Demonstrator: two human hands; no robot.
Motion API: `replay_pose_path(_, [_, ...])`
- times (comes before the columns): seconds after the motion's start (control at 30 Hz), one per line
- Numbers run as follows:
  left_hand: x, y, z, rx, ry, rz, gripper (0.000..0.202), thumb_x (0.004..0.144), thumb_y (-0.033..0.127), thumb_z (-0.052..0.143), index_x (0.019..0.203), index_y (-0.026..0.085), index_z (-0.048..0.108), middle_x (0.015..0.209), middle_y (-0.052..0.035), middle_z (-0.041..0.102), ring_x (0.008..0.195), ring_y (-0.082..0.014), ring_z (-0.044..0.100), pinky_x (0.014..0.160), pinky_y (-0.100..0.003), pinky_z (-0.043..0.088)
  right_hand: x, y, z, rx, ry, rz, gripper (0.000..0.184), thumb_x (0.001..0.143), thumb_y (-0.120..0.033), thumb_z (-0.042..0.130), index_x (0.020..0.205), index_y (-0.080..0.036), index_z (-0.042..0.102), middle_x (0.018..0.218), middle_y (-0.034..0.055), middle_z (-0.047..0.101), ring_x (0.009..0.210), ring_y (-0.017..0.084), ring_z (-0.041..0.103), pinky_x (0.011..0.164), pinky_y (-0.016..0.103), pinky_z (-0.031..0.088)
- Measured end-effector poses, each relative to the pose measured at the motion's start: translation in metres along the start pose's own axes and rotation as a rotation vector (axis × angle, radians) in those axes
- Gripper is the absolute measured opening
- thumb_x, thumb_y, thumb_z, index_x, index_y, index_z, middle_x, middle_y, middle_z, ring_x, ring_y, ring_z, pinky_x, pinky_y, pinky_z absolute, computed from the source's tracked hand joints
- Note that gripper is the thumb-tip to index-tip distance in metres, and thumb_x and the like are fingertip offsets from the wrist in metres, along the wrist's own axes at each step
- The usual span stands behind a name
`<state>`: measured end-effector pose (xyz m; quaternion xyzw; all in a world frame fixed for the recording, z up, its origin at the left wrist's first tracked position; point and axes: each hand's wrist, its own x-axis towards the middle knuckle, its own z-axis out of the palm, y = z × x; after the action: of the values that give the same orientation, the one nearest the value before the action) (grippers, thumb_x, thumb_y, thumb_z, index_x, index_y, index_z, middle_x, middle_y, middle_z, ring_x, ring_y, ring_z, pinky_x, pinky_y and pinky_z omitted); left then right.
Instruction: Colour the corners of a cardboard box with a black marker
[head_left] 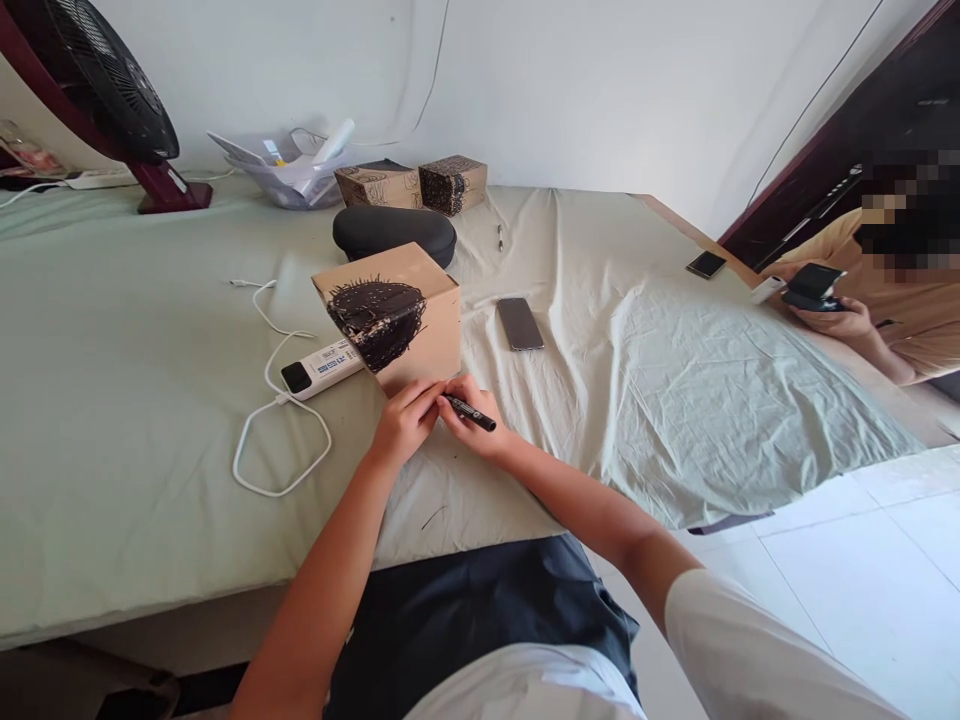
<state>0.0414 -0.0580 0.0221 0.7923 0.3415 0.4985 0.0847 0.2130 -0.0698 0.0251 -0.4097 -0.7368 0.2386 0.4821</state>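
Observation:
My right hand [475,418] is closed round a black marker [472,411], whose rear end points right and toward me. Its front end is hidden among my fingers. Pressed up against it, my left hand [406,420] has its fingers bent and drawn together; what they grip is hidden. Just beyond both hands stands a brown cardboard box [439,325], with a dense black scribbled patch [379,315] over its left corner and thin strokes around the patch. Whether my left fingers touch the box's lower edge I cannot tell.
A white power bank [326,368] with a white cable [238,450] lies left of the box. Behind are a black case [394,232], two scribbled boxes [454,185], a plastic basket [289,185] and a fan [176,190]. A phone [520,324] lies right; another person [900,320] sits far right.

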Motion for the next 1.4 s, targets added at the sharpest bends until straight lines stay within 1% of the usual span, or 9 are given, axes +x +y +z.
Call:
replay_pose_path(0.1, [-0.001,-0.003,0.001,0.012,-0.011,0.000,0.030,0.110,0.029,0.052,0.124,0.020,0.078,0.109,-0.0135,0.079,0.103,-0.0240,0.079,0.097,-0.036,0.065,0.003,-0.001,0.001,0.057,0.021,0.036,0.031,0.104,-0.053,0.061,0.103,-0.024,0.051,0.083,-0.0008,0.068,0.061,0.013,0.060,0.059,0.025,0.046])
replay_pose_path(0.2, [0.000,-0.005,0.001,0.023,-0.026,0.009,0.030,0.110,0.028,0.053,0.128,0.021,0.076,0.110,-0.0126,0.079,0.101,-0.0230,0.079,0.094,-0.034,0.065,0.005,-0.001,-0.006,0.136,0.073,-0.027,0.037,0.101,-0.057,0.068,0.107,-0.023,0.053,0.068,-0.0070,0.059,0.054,0.012,0.051,0.054,0.023,0.041])
replay_pose_path(0.37, [0.001,-0.005,0.000,0.050,-0.041,0.030,0.025,0.109,0.028,0.057,0.124,0.022,0.077,0.107,-0.0111,0.080,0.097,-0.0221,0.079,0.092,-0.033,0.065,0.006,0.001,-0.017,0.179,0.136,-0.156,0.039,0.113,-0.054,0.046,0.092,-0.023,0.055,0.066,-0.0037,0.052,0.054,0.012,0.045,0.055,0.026,0.039])
replay_pose_path(0.57, [-0.005,-0.005,-0.001,0.105,-0.045,0.054,0.025,0.110,0.028,0.054,0.112,0.020,0.077,0.101,-0.0117,0.080,0.093,-0.0223,0.080,0.089,-0.032,0.066,0.001,0.007,0.000,0.195,0.108,-0.162,0.056,0.111,-0.069,0.032,0.082,-0.025,0.047,0.064,-0.0021,0.049,0.053,0.014,0.041,0.056,0.030,0.041])
replay_pose_path(0.7, [-0.004,-0.004,0.002,0.148,-0.044,0.052,0.023,0.110,0.026,0.054,0.113,0.020,0.075,0.100,-0.0107,0.080,0.091,-0.0217,0.080,0.086,-0.031,0.066,0.001,0.007,0.001,0.207,0.100,-0.094,0.058,0.110,-0.073,0.033,0.082,-0.025,0.050,0.066,-0.0009,0.052,0.056,0.015,0.044,0.058,0.030,0.042])
replay_pose_path(0.83, [0.000,-0.003,0.007,0.177,-0.052,0.038,0.022,0.109,0.024,0.055,0.122,0.020,0.072,0.111,-0.0113,0.080,0.095,-0.0222,0.080,0.085,-0.031,0.065,0.005,0.005,-0.010,0.233,0.102,-0.003,0.062,0.104,-0.079,0.041,0.080,-0.024,0.056,0.067,0.0004,0.056,0.058,0.015,0.046,0.059,0.031,0.041])
replay_pose_path(1.0, [0.000,-0.005,0.010,0.198,-0.100,0.025,0.031,0.107,0.024,0.060,0.137,0.022,0.068,0.121,-0.0108,0.079,0.105,-0.0252,0.080,0.085,-0.033,0.065,0.015,0.008,-0.024,0.291,0.247,0.171,0.060,0.103,-0.073,0.048,0.071,-0.023,0.055,0.064,-0.0007,0.046,0.060,0.015,0.040,0.059,0.030,0.035])
replay_pose_path(1.23, [0.002,-0.006,0.006,0.220,-0.143,0.025,0.021,0.104,0.017,0.060,0.121,0.021,0.074,0.104,-0.0062,0.080,0.092,-0.0231,0.078,0.077,-0.033,0.061,0.026,0.013,-0.021,0.432,0.309,0.374,0.055,0.099,-0.068,0.050,0.067,-0.023,0.050,0.062,-0.0032,0.034,0.054,0.012,0.031,0.052,0.027,0.027])
replay_pose_path(1.4, [-0.001,-0.006,0.005,0.236,-0.050,0.080,0.024,0.105,0.018,0.060,0.124,0.024,0.073,0.108,-0.0064,0.079,0.096,-0.0203,0.077,0.084,-0.032,0.061,0.029,0.017,-0.023,0.422,0.345,0.426,0.052,0.097,-0.065,0.051,0.066,-0.023,0.050,0.063,-0.0021,0.037,0.056,0.012,0.034,0.052,0.027,0.029])
